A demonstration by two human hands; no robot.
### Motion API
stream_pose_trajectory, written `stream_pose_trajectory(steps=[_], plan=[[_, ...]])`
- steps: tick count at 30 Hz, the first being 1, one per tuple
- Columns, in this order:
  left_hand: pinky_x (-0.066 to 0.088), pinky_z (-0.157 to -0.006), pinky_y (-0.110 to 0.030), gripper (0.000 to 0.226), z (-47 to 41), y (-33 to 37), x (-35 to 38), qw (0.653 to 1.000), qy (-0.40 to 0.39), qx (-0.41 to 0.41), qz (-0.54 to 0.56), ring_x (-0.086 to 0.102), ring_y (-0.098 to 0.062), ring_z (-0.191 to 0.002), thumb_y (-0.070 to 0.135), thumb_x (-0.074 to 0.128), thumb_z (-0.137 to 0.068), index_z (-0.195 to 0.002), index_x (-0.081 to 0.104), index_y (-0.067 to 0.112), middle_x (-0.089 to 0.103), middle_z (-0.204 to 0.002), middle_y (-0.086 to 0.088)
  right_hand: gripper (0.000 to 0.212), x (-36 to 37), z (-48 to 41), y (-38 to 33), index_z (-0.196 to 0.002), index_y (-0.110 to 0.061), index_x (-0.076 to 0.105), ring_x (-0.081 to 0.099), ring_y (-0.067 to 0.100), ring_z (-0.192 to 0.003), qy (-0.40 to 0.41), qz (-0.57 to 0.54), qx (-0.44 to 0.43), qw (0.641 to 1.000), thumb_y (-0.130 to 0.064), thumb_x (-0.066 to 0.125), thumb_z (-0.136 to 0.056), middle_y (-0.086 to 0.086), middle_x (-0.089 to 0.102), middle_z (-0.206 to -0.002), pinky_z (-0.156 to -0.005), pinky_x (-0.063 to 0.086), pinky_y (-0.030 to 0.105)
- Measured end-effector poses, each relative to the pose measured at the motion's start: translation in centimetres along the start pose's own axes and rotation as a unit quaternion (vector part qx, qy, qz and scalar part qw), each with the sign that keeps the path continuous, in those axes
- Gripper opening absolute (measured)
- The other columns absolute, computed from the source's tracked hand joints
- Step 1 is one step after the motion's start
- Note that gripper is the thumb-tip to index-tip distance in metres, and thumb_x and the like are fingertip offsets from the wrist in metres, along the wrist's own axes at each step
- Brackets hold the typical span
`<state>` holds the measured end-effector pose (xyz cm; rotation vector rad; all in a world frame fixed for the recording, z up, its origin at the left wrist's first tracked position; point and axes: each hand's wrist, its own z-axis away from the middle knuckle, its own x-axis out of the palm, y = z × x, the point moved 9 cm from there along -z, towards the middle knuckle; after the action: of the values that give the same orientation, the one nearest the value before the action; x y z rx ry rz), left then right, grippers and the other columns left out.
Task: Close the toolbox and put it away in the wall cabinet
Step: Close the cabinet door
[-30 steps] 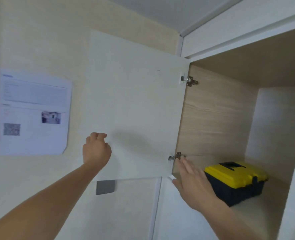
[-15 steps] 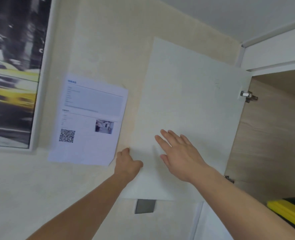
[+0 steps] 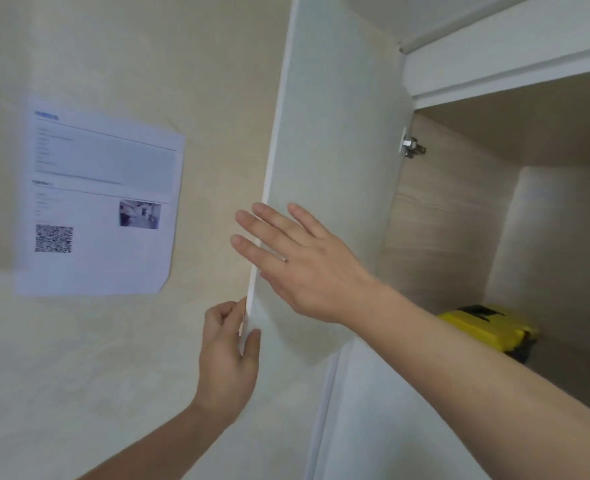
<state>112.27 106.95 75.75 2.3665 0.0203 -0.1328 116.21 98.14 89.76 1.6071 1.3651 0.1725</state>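
The yellow-lidded toolbox (image 3: 487,327) sits shut on the floor of the open wall cabinet (image 3: 449,237), at the right, partly hidden behind my right forearm. The white cabinet door (image 3: 335,140) stands partly swung out from the wall. My left hand (image 3: 227,358) pinches the door's free edge near its lower corner, thumb on the inner face. My right hand (image 3: 304,261) is flat with fingers spread, palm against the door's inner face close to that edge.
A printed sheet with a QR code (image 3: 99,202) hangs on the beige wall to the left. A metal hinge (image 3: 411,147) joins door and cabinet side. A second white door (image 3: 373,427) lies below the cabinet.
The door has swung away from the wall towards the cabinet opening. My left hand now grips its edge, and my right hand has slid to the edge. The view shifted right, showing the toolbox again.
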Motion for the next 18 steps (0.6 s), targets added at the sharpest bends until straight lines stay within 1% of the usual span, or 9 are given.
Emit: stream_pose_trajectory(steps=[2,4,6,8,11,12,14,16,18], plan=[[0.047,-0.094,-0.026,0.044,3.0,3.3,1.7,0.997,-0.035,0.057,0.028,0.053,-0.004,-0.112,0.012,0.061,-0.087,-0.130,0.057,0.017,0.049,-0.119,0.006,0.048,-1.7,1.6,-0.1,-0.142,-0.013,0.045,0.029,0.031,-0.143,-0.006,0.020,-0.024,1.000,-0.022,0.049,-0.095,0.013,0.036,-0.154,-0.116,0.017,0.050],[0.047,-0.096,-0.023,0.048,5.7,6.6,4.3,0.989,-0.079,0.111,0.056,0.054,-0.007,-0.120,0.020,0.062,-0.086,-0.133,0.056,0.013,0.052,-0.128,0.005,0.045,-2.8,4.0,1.0,-0.139,-0.012,0.049,0.031,0.031,-0.142,-0.045,0.050,-0.017,0.998,-0.027,0.043,-0.097,0.014,0.039,-0.152,-0.116,0.016,0.050],[0.042,-0.102,-0.017,0.053,8.1,9.7,7.6,0.979,-0.118,0.153,0.072,0.053,-0.007,-0.124,0.024,0.064,-0.084,-0.133,0.056,0.005,0.054,-0.133,0.000,0.042,-4.1,7.5,2.7,-0.134,-0.009,0.054,0.036,0.032,-0.139,-0.083,0.085,0.004,0.993,-0.028,0.042,-0.098,0.015,0.045,-0.148,-0.116,0.019,0.050],[0.037,-0.105,-0.013,0.058,10.1,12.2,11.0,0.971,-0.146,0.171,0.085,0.051,-0.007,-0.125,0.022,0.069,-0.080,-0.133,0.056,0.001,0.054,-0.133,-0.004,0.040,-5.3,11.6,4.6,-0.128,-0.006,0.059,0.042,0.034,-0.135,-0.118,0.115,0.024,0.986,-0.026,0.043,-0.098,0.018,0.051,-0.142,-0.115,0.022,0.050],[0.030,-0.105,-0.004,0.066,12.7,15.2,15.7,0.963,-0.187,0.169,0.098,0.043,-0.001,-0.126,0.024,0.075,-0.079,-0.137,0.052,0.004,0.050,-0.136,-0.002,0.039,-6.7,17.4,7.0,-0.126,-0.005,0.061,0.043,0.035,-0.133,-0.189,0.163,0.050,0.967,-0.026,0.043,-0.098,0.018,0.054,-0.139,-0.117,0.019,0.049],[0.028,-0.104,-0.004,0.065,13.6,16.2,17.3,0.961,-0.197,0.172,0.086,0.043,-0.002,-0.126,0.031,0.070,-0.082,-0.139,0.049,0.007,0.050,-0.137,-0.002,0.039,-7.2,19.5,8.0,-0.126,-0.005,0.061,0.043,0.035,-0.134,-0.214,0.177,0.062,0.959,-0.027,0.043,-0.099,0.018,0.055,-0.139,-0.117,0.017,0.049],[0.034,-0.103,-0.016,0.060,15.4,18.0,20.4,0.955,-0.220,0.191,0.058,0.049,-0.011,-0.125,0.037,0.057,-0.090,-0.141,0.046,0.009,0.051,-0.141,-0.006,0.040,-7.9,23.1,9.7,-0.127,-0.007,0.061,0.042,0.034,-0.135,-0.263,0.194,0.086,0.941,-0.031,0.044,-0.099,0.016,0.055,-0.139,-0.118,0.015,0.048],[0.038,-0.101,-0.023,0.061,16.8,19.4,23.6,0.943,-0.248,0.218,0.036,0.053,-0.021,-0.126,0.035,0.054,-0.089,-0.143,0.044,0.009,0.049,-0.145,-0.010,0.041,-8.6,26.4,11.5,-0.130,-0.009,0.060,0.037,0.033,-0.138,-0.302,0.202,0.114,0.925,-0.032,0.045,-0.099,0.014,0.052,-0.143,-0.118,0.013,0.049],[0.039,-0.101,-0.026,0.065,18.1,20.4,26.9,0.920,-0.293,0.259,-0.003,0.051,-0.023,-0.132,0.034,0.056,-0.084,-0.143,0.044,0.010,0.045,-0.151,-0.010,0.041,-8.9,29.0,13.2,-0.133,-0.010,0.057,0.033,0.032,-0.141,-0.329,0.203,0.136,0.912,-0.032,0.048,-0.099,0.013,0.047,-0.147,-0.118,0.014,0.050]])
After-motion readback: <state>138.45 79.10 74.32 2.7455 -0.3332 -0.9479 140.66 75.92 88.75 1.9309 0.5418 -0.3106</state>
